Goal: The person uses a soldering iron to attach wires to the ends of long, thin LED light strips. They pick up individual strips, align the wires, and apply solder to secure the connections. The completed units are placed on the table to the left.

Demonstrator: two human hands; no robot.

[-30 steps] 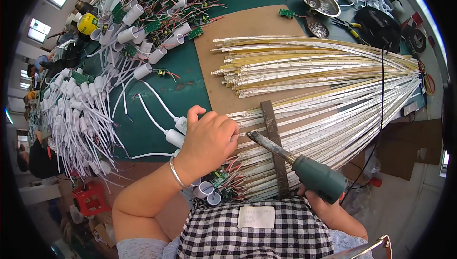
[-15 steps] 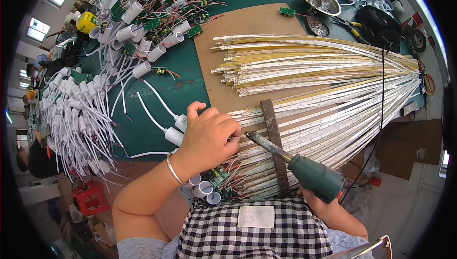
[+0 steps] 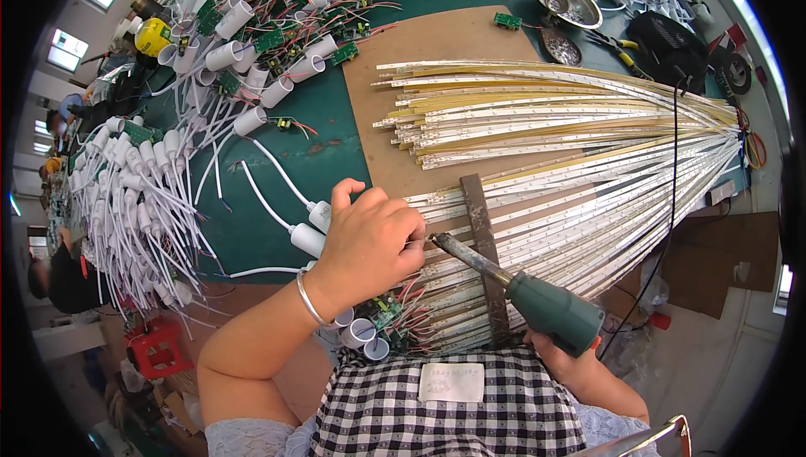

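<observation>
My right hand (image 3: 564, 361) is wrapped round the green handle of a soldering iron (image 3: 556, 313). Its dark tip points left and comes close to the fingertips of my left hand (image 3: 374, 243). Those left fingers are pinched together over the ends of the white LED strips (image 3: 571, 243); whatever lies between them is hidden. A dark flat bar (image 3: 481, 235) lies across the strips, just right of the fingers. Below my left wrist, white lamp caps (image 3: 359, 333) and a green circuit board (image 3: 386, 311) with red wires rest by the strip ends.
A second bundle of LED strips (image 3: 537, 113) lies on a brown board (image 3: 403, 41). Cabled white caps (image 3: 134, 172) and circuit boards pile up at the left. A metal bowl (image 3: 564, 2), pliers (image 3: 623, 54) and black tape (image 3: 735, 73) sit far right. A black cord (image 3: 674, 172) crosses the strips.
The soldering iron has shifted very slightly left, its tip still close to my left fingertips. My left hand has barely moved.
</observation>
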